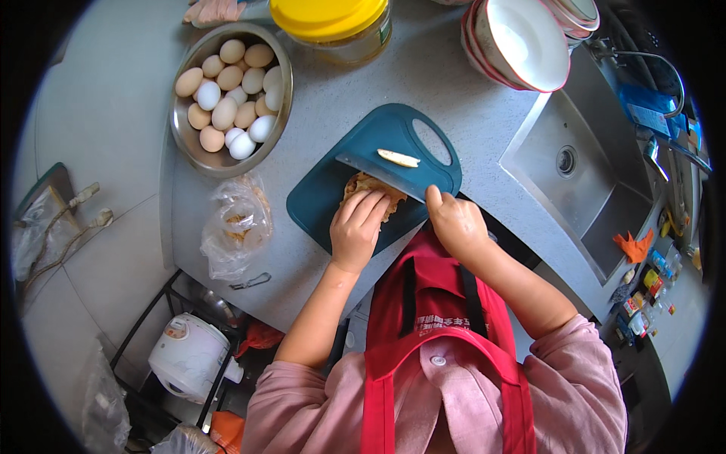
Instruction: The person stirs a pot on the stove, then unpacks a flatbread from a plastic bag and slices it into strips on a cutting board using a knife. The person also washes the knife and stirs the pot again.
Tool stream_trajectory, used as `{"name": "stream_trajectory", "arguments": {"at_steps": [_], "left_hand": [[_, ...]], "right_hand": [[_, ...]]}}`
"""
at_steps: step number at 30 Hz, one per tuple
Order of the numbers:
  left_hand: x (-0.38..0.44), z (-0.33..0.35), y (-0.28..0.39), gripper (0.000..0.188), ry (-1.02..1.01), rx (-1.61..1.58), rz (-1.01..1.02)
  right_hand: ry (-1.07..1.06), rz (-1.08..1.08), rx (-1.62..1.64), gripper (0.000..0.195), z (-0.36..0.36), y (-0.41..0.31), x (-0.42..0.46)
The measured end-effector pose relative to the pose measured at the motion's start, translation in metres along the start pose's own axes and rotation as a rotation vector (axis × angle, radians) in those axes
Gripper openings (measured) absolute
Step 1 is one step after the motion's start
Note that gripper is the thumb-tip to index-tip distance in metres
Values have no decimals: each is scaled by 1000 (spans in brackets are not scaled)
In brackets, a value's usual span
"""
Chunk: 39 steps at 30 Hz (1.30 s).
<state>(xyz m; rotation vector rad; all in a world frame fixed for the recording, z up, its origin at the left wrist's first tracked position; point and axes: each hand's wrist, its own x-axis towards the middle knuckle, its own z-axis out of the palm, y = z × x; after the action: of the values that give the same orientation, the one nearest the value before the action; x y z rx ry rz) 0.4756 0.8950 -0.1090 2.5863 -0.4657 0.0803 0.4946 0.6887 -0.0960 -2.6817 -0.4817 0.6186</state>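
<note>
On a dark teal cutting board (317, 187) lies a piece of browned flatbread (363, 184), partly hidden under my left hand (358, 224). The fingers of that hand press down on the bread, bunched together. My right hand (458, 222) grips the handle of a kitchen knife (385, 173), whose blade runs along the bread's far edge. Beyond the blade a pale cut strip of bread (399, 158) rests by itself, close to the board's handle opening. A clear plastic bag (235, 227) with some brown food inside sits on the counter to the left.
Behind the bag stands a steel bowl of eggs (177, 125). A jar with a yellow lid (329, 20) and stacked white bowls (516, 45) are at the back. The steel sink (567, 136) lies right. Below left, a rice cooker (190, 357) stands on a black rack.
</note>
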Motion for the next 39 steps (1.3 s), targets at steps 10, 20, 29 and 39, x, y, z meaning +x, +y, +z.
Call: {"name": "stream_trajectory", "arguments": {"at_steps": [10, 20, 29, 39], "left_hand": [[3, 3, -10, 25, 45, 39, 65], [122, -48, -33, 22, -523, 99, 621], [118, -17, -65, 8, -556, 46, 825], [109, -12, -54, 7, -525, 108, 845]], "right_hand": [[41, -100, -37, 17, -20, -12, 9], [59, -110, -156, 15, -11, -12, 13], [103, -38, -171, 9, -4, -32, 12], [82, -88, -143, 9, 10, -15, 8]]}}
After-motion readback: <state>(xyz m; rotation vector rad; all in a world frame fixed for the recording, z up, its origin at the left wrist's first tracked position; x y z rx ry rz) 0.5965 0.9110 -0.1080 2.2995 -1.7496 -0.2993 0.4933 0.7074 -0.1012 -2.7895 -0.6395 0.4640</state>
